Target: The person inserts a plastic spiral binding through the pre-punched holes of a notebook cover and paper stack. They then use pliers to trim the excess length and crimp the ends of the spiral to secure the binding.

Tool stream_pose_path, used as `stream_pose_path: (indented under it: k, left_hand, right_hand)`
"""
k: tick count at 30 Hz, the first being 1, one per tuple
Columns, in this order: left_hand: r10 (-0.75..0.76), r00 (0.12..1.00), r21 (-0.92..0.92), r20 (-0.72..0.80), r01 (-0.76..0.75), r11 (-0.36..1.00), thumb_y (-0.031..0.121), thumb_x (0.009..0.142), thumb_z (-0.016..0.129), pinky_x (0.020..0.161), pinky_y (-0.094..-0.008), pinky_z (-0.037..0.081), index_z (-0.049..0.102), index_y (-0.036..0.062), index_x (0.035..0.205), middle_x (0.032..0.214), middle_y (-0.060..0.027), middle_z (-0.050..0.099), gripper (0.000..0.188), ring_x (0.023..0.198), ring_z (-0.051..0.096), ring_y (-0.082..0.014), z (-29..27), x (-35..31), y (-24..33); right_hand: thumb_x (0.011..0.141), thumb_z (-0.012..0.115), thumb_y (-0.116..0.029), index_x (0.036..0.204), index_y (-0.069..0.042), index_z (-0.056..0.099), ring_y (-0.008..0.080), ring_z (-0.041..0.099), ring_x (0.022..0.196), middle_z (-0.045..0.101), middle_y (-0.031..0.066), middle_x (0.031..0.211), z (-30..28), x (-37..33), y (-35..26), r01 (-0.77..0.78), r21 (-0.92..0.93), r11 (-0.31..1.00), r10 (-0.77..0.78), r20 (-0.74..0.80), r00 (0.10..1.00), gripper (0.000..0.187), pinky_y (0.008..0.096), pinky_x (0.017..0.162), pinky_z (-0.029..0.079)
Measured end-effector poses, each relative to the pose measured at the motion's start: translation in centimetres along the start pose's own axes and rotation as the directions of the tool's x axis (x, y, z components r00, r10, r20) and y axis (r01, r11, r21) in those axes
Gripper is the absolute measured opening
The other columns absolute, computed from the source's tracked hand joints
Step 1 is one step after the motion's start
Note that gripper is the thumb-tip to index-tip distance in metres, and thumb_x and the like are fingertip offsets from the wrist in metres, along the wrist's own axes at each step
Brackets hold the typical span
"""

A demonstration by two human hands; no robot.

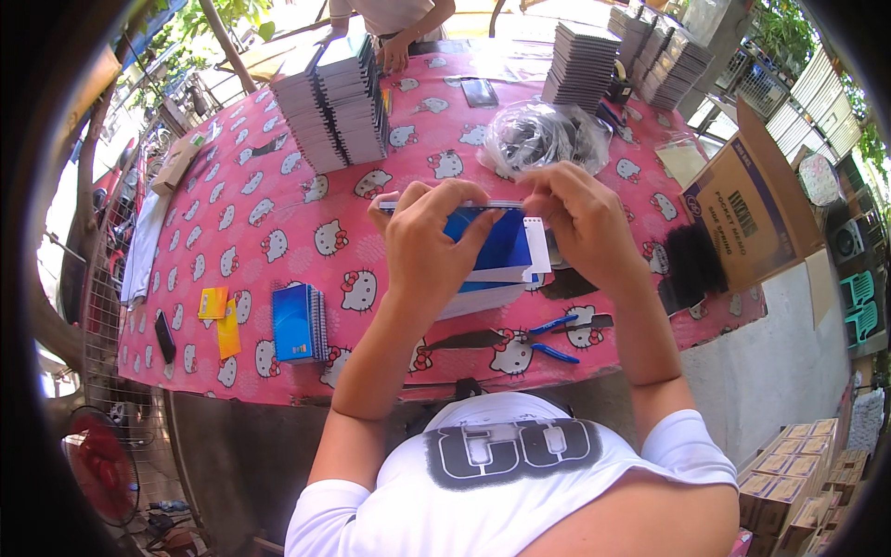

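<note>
My left hand (429, 227) is closed round a thin pad of notebook sheets (506, 203), held nearly edge-on above the table. My right hand (583, 215) is at the pad's right end, fingers curled and thumb drawn in; whatever lies between the fingertips is hidden. Under the hands is a stack of loose blue-covered notebook pads (498, 243), with a row of punched holes showing at its right edge. Pliers with blue handles (555, 338) lie open on the cloth, nearer to me. Left of my left forearm lies a blue spiral notebook (295, 321).
Tall notebook stacks (336, 107) stand far left, and others (580, 67) far right beside a clear plastic bag (546, 137). Black spiral coils (696, 260) spill by an open cardboard box (754, 200). Yellow cards (223, 320) and a phone (165, 336) lie left. Another person's hand (394, 54) is across the table.
</note>
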State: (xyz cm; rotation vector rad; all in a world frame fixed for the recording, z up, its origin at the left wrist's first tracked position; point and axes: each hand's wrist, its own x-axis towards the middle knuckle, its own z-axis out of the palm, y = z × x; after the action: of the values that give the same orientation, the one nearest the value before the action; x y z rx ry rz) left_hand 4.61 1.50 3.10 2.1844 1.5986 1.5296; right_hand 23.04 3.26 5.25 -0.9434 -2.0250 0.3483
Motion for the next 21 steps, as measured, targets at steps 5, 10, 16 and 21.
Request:
stream_pose_path:
  k: [5,10,16,21]
  left_hand:
    - [0.023,1.000,-0.019,-0.015,-0.023,1.000,0.024,0.073,0.078,0.086,-0.0372,0.028,0.068,0.0170,0.083,0.078,0.0033,0.068,0.016,0.080,0.060,-0.0179,0.1,0.0,-0.3]
    - [0.000,1.000,-0.042,-0.012,0.000,0.999,0.023,0.073,0.078,0.085,-0.0373,0.029,0.068,0.0171,0.083,0.076,0.0029,0.068,0.016,0.079,0.060,-0.0177,-0.1,-0.1,0.0]
    - [0.046,0.999,-0.044,-0.029,-0.047,0.998,0.021,0.073,0.078,0.085,-0.0364,0.029,0.068,0.0167,0.084,0.077,0.0037,0.068,0.016,0.077,0.059,-0.0165,-0.1,-0.2,-0.2]
    - [0.056,0.997,-0.071,-0.052,-0.060,0.996,0.019,0.074,0.078,0.086,-0.0364,0.028,0.068,0.0162,0.085,0.078,0.0043,0.068,0.015,0.076,0.059,-0.0156,0.4,-0.4,0.1]
  right_hand:
    - [0.080,0.074,-0.016,0.096,-0.003,0.061,0.0246,0.061,0.077,0.060,0.0105,0.083,0.0,0.0,-0.2,0.013,-0.110,0.994,-0.009,0.044,0.999,0.024,0.0349,0.068,0.049]
    - [0.080,0.072,-0.011,0.097,-0.002,0.063,0.0266,0.061,0.074,0.061,0.0108,0.086,0.5,0.3,-0.3,0.099,-0.083,0.992,-0.100,0.000,0.995,0.021,0.0348,0.066,0.049]
    - [0.079,0.068,-0.006,0.088,-0.001,0.061,0.0326,0.061,0.079,0.062,0.0137,0.085,0.6,0.2,-0.9,0.033,-0.040,0.999,-0.033,-0.001,0.999,0.013,0.0415,0.069,0.048]
    - [0.078,0.065,-0.004,0.082,0.000,0.061,0.0358,0.060,0.081,0.062,0.0158,0.083,1.6,-0.1,-1.0,0.023,-0.050,0.998,-0.030,-0.159,0.987,0.006,0.0436,0.070,0.048]
